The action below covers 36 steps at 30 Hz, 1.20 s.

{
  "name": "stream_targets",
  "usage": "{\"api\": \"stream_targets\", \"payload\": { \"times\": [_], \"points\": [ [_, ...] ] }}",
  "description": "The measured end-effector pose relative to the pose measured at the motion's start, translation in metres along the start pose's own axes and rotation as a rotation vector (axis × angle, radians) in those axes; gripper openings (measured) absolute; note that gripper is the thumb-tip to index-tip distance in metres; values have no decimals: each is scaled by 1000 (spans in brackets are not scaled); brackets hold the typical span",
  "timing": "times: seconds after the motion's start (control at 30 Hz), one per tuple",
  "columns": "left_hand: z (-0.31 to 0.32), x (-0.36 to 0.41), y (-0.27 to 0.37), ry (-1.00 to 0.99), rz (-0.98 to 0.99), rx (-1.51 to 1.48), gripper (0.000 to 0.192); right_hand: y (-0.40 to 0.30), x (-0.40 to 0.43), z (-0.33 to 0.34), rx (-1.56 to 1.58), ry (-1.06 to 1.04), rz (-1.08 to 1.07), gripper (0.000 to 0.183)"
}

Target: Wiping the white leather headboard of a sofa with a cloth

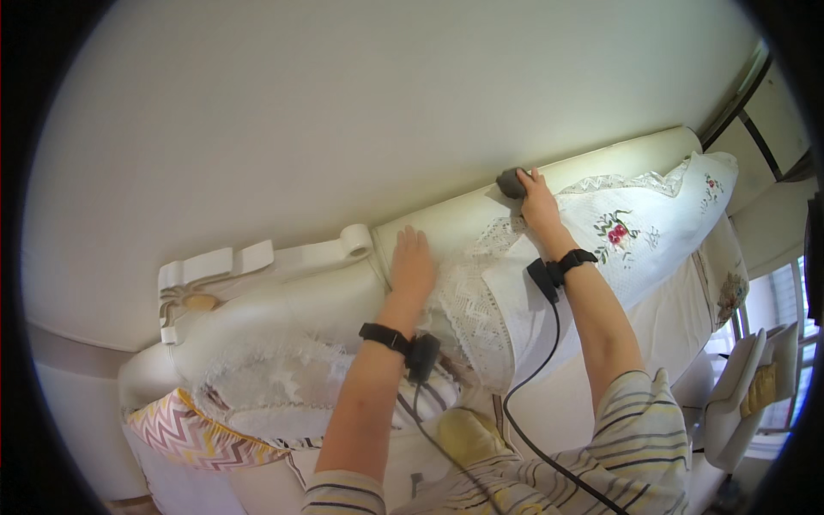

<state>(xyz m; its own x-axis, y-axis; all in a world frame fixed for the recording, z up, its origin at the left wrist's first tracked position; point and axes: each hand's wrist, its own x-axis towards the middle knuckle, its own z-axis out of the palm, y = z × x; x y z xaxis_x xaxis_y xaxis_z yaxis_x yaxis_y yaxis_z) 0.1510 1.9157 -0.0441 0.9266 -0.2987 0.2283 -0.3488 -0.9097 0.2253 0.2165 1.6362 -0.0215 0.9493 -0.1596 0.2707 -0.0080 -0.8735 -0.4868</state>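
My left hand lies flat and holds nothing, on the padded top of a cream sofa backrest, beside the seam between two sections. In my right hand is a dark grey cloth or sponge, pressed against the same backrest further right. My fingers cover part of it, so its exact kind is unclear. Under my right forearm, a white lace-edged cover with embroidered red flowers is draped over the sofa. Black straps with small dark devices and cables circle both my wrists.
A white wall rises behind the sofa. Scrolled white trim stands along the backrest at left. A zigzag-patterned cushion and pale fluffy fabric lie below. Chairs stand near a window at right.
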Motion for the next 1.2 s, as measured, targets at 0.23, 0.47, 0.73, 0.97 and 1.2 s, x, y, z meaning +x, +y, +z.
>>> {"api": "stream_targets", "payload": {
  "times": [0.23, 0.47, 0.73, 0.97, 1.2],
  "points": [
    [20, -8, -4, -9, -21, -29, 67, -77, -18, 43, -155, -451, -316, 65],
    [16, -8, -4, -40, -41, -112, 74, -74, -21, 59, -290, -429, -348, 68],
    [31, -13, -14, 75, -37, -111, 69, -97, -50, 49, -305, -499, -510, 73],
    [16, -7, 2, 11, -43, -181, 77, -51, -26, 39, -482, -220, -194, 59],
    [22, -12, -5, -10, -83, -137, 79, -70, -59, 24, -367, -425, -469, 57]
  ]
}}
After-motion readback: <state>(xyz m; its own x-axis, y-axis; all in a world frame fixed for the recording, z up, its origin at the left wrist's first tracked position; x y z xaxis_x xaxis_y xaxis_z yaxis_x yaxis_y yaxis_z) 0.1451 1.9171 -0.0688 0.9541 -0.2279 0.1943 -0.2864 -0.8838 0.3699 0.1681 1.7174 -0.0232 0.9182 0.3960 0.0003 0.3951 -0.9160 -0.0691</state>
